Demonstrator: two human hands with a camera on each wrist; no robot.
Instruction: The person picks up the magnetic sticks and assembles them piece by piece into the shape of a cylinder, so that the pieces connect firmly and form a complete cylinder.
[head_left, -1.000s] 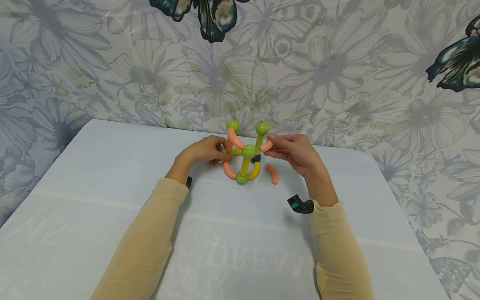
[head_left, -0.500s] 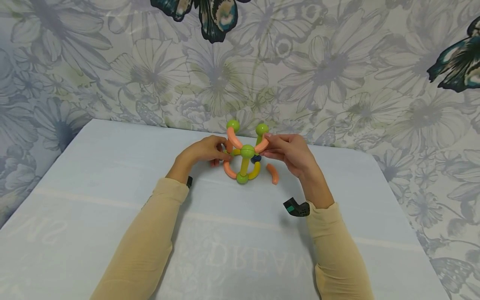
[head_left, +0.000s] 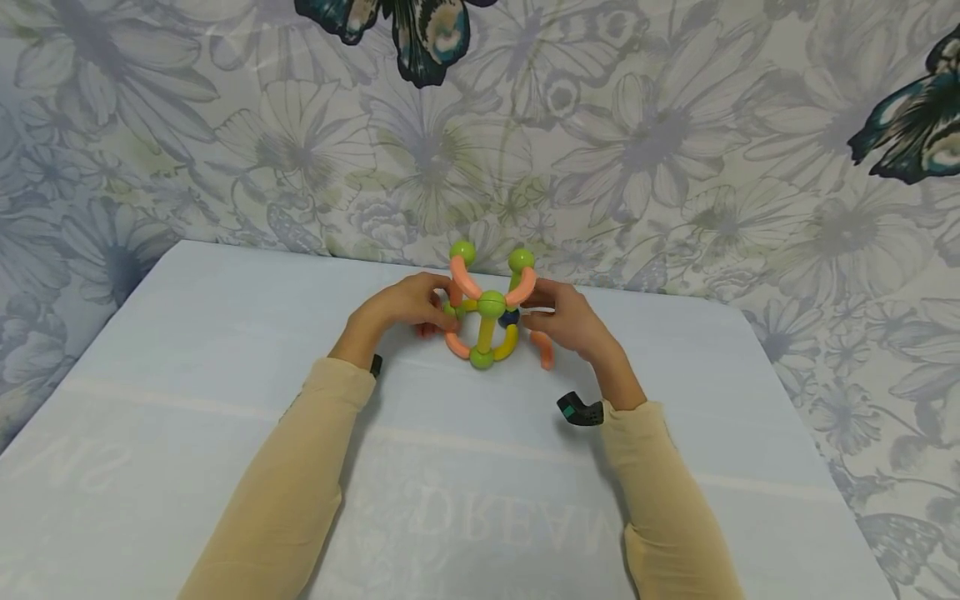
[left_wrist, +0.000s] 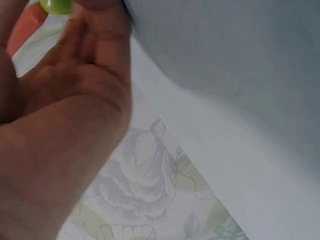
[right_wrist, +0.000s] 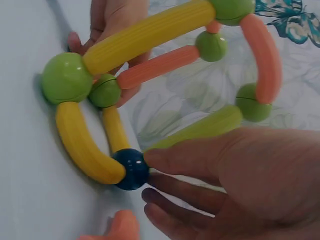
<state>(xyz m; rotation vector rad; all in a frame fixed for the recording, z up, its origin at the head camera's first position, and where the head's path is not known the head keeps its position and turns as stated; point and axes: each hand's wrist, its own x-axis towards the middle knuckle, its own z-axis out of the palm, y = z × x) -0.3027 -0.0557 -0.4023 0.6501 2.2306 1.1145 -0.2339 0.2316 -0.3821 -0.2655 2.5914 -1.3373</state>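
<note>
A building toy of coloured rods and balls (head_left: 486, 332) stands on the table, with a ring base and uprights. Green balls top it, and two curved orange rods (head_left: 521, 287) meet at the front green ball (head_left: 491, 304). My left hand (head_left: 405, 300) grips the toy's left side, around a green ball (left_wrist: 56, 5) and the foot of an orange rod. On the other side my right hand (head_left: 566, 317) has its thumb and fingers at the dark blue ball (right_wrist: 132, 169) and the lower end of the light green rod (right_wrist: 200, 127), which the thumb partly covers.
A loose curved orange rod (head_left: 543, 352) lies on the table right beside the toy, partly under my right hand. The pale table (head_left: 450, 467) reaches back to a wall (head_left: 480, 150) with flower and butterfly patterns. A black wrist camera (head_left: 579, 410) sits by my right cuff.
My right hand brought a curved orange rod leftward onto the front green ball and the right upright's top ball, released it, and moved down to the upright's foot. My left hand stayed put.
</note>
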